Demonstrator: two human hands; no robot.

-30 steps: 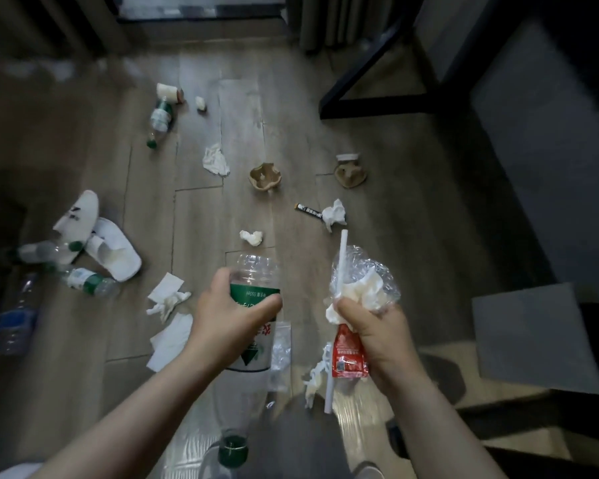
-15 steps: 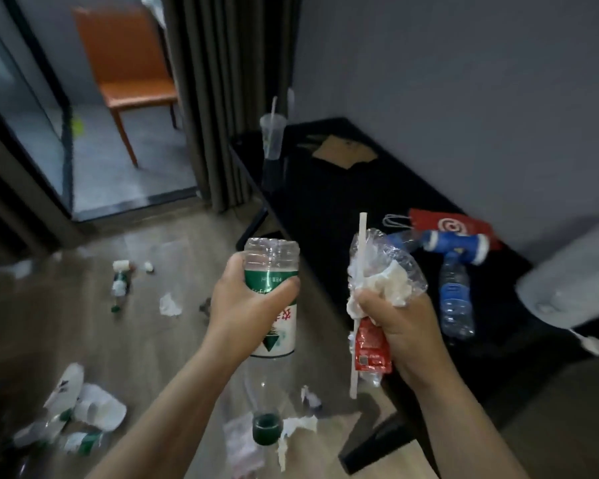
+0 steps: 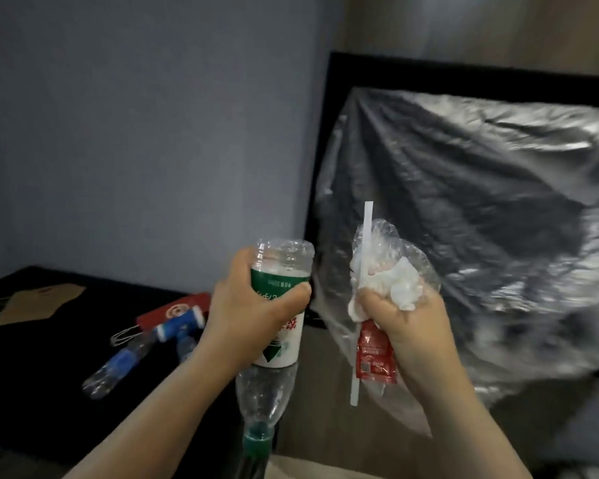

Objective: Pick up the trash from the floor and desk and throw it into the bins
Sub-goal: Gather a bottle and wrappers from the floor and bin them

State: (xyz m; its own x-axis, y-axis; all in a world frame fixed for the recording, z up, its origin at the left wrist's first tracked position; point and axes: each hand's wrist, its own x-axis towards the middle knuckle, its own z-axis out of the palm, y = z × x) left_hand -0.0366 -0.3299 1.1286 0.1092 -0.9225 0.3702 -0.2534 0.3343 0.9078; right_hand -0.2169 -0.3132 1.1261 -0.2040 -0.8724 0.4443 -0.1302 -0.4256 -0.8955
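Inverted green-capped bottle [image 3: 285,349] tight in left hand [image 3: 248,323]; tissue [image 3: 406,289], straw [image 3: 367,236], red sachet [image 3: 374,354] bunched in right hand [image 3: 417,335].

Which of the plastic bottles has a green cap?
The clear plastic bottle with the green-and-white label, held cap-down in the left hand; the blue-labelled bottles lie on the black desk.

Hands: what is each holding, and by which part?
Left hand grips an upside-down bottle round its labelled middle. Right hand clutches a straw, tissue, red sachet and clear plastic, bunched mid-length.
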